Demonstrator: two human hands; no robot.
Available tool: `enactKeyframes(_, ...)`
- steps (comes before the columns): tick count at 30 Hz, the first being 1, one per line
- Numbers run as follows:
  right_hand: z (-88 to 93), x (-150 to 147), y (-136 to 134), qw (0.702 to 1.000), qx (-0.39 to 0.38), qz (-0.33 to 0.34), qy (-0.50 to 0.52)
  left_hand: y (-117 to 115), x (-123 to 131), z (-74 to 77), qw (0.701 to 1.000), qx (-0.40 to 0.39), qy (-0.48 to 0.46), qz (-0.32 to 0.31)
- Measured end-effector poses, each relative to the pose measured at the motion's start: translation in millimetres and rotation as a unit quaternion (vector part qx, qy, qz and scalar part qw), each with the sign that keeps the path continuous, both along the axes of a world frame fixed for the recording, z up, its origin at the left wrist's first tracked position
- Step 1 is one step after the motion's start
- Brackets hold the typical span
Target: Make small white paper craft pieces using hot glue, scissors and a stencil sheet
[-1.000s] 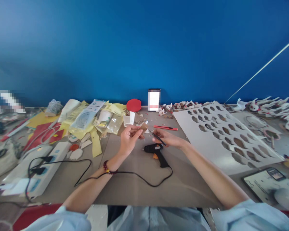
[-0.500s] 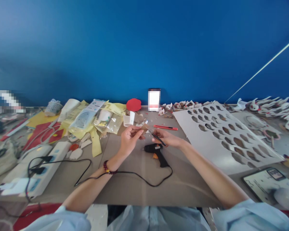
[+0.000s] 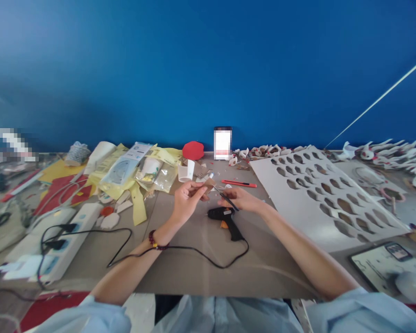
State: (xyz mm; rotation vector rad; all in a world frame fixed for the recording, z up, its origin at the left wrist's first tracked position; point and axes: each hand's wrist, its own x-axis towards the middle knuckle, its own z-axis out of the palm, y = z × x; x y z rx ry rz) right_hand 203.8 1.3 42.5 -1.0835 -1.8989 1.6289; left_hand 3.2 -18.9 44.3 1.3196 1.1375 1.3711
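Both hands keep nearly the same pose as a second ago, your left hand [image 3: 187, 195] pinching a brown cardboard piece [image 3: 210, 183] in its fingers above the bench [image 3: 273, 263], your right hand's [image 3: 241, 199] fingers gripping black scissors [image 3: 233, 204] beside it, so work stays there.

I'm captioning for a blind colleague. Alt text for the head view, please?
A person's left hand pinches a small, flat brown piece while the right hand holds a slim dark tool, perhaps scissors, close to it. A black pistol-shaped glue gun lies on the grey tabletop below; to the right is a large white sheet with leaf-shaped cutouts.
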Motion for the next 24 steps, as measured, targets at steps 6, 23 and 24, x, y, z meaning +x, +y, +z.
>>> enactKeyframes(6, -0.9, 0.4, -0.2, 1.000, -0.004, -0.001, 0.000, 0.8, -0.3, -1.6, 1.000, 0.001, -0.003, -0.005)
enactKeyframes(23, -10.2, 2.5, 1.5, 0.999, 0.026, -0.017, -0.031, -1.0, 2.3, 2.0, 1.000, -0.001, -0.005, 0.001)
enactKeyframes(24, -10.2, 3.0, 1.5, 0.999, 0.035, -0.015, -0.038, -1.3, 2.5, 2.3, 1.000, -0.001, -0.006, 0.000)
